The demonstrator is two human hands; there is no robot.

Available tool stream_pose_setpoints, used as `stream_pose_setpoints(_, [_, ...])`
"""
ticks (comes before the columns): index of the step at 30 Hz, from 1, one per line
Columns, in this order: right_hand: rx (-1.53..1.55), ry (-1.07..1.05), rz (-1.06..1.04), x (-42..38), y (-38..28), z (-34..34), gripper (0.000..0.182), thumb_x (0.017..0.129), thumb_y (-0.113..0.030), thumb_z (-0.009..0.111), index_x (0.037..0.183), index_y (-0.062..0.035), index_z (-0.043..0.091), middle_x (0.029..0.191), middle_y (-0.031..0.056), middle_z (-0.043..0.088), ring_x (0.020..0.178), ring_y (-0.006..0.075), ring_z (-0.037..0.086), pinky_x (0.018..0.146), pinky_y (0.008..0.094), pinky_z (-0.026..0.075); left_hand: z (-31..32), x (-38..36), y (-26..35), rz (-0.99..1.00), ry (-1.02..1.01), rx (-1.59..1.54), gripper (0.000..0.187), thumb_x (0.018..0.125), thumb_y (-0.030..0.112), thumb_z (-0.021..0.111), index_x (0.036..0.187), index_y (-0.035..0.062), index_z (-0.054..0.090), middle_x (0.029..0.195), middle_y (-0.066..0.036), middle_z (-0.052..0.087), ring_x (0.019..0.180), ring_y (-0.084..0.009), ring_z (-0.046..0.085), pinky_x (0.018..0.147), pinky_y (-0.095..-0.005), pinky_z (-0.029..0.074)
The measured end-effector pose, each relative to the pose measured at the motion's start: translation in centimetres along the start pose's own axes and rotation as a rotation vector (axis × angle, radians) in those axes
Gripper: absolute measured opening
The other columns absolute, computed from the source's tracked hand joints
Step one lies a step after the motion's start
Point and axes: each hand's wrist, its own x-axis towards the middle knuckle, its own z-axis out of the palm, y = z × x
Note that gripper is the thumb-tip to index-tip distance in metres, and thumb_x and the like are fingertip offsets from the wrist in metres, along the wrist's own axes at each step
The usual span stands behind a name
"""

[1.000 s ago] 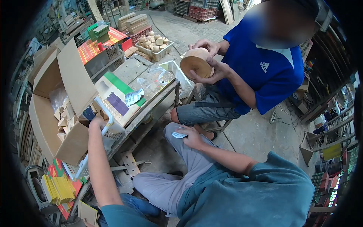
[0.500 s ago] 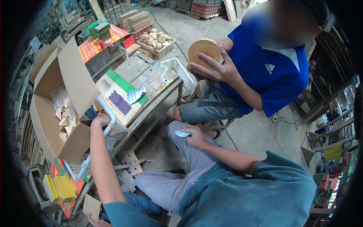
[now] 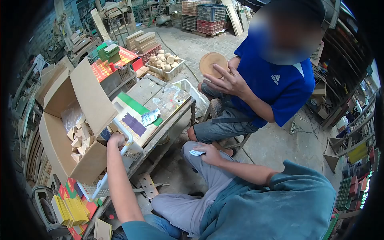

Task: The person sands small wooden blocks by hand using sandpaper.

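Observation:
My left hand [image 3: 116,141] reaches into a white plastic basket [image 3: 133,151] beside an open cardboard box [image 3: 56,142]. Its fingers are mostly hidden there, so what they touch does not show. Small pale wood blocks [image 3: 83,135] lie in the box. Over my knee, my right hand [image 3: 211,154] is closed on a folded piece of sandpaper [image 3: 195,153], its white back printed in blue. On the worktable [image 3: 173,105] lies another curled sheet of sandpaper [image 3: 151,117], on a board with green and purple patches [image 3: 134,125].
Opposite me sits a person in a blue shirt [image 3: 268,88], holding a round wooden disc [image 3: 212,65]. A crate of turned wooden pieces [image 3: 167,66] stands behind the table. Yellow-edged pieces [image 3: 72,210] and a wooden block [image 3: 103,230] are at lower left.
The whole view has shifted, with the scene lower and my left arm farther right. Another person's hand at the lower left block has gone from sight. My right hand keeps the sandpaper.

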Motion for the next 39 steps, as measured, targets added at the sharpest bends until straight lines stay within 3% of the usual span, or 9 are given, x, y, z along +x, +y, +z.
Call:
stream_pose_setpoints(13, [-0.03, -0.034, 0.004, -0.3, -0.6, -0.2, 0.045, 0.069, -0.003, 0.054, 0.11, -0.0138, 0.068, 0.118, 0.0033, 0.065, 0.122, 0.0263, 0.051, 0.098, 0.0397, 0.04, 0.1, 0.5, -0.2, 0.002, 0.02, 0.017, 0.028, 0.072, 0.023, 0.068, 0.078, -0.0039, 0.065, 0.069, -0.014, 0.064, 0.054, -0.0246, 0.059, 0.054, -0.0385, 0.048])
stream_pose_setpoints(25, [0.023, -0.035, 0.02, -0.3, 0.0, -0.2, 0.045, 0.068, -0.002, 0.053, 0.109, -0.0116, 0.069, 0.118, 0.0012, 0.065, 0.123, 0.024, 0.051, 0.098, 0.0396, 0.039, 0.6, 2.3, -1.4, 0.092, 0.029, 0.099, 0.032, 0.079, 0.026, 0.063, 0.076, -0.0058, 0.066, 0.067, -0.016, 0.065, 0.051, -0.024, 0.059, 0.05, -0.0387, 0.046])
stream_pose_setpoints(27, [0.028, -0.042, 0.02, -0.2, 0.2, -0.1, 0.045, 0.068, -0.002, 0.054, 0.109, -0.0113, 0.069, 0.118, 0.0011, 0.065, 0.124, 0.0234, 0.05, 0.098, 0.0399, 0.039, 0.0, 0.9, -0.3, -0.021, -0.074, 0.116, 0.044, 0.078, 0.02, 0.062, 0.111, -0.0095, 0.061, 0.105, -0.022, 0.065, 0.093, -0.0312, 0.065, 0.077, -0.0414, 0.051])
stream_pose_setpoints(39, [0.079, -0.008, 0.056, -0.1, 0.3, -1.0, 0.049, 0.065, 0.005, 0.052, 0.108, -0.0093, 0.069, 0.116, 0.0035, 0.066, 0.122, 0.0251, 0.052, 0.101, 0.0386, 0.039, 0.2, 0.9, -0.7, 0.003, -0.061, 0.054, 0.045, 0.079, 0.014, 0.058, 0.119, -0.0057, 0.058, 0.113, -0.02, 0.063, 0.1, -0.0285, 0.06, 0.085, -0.041, 0.047])
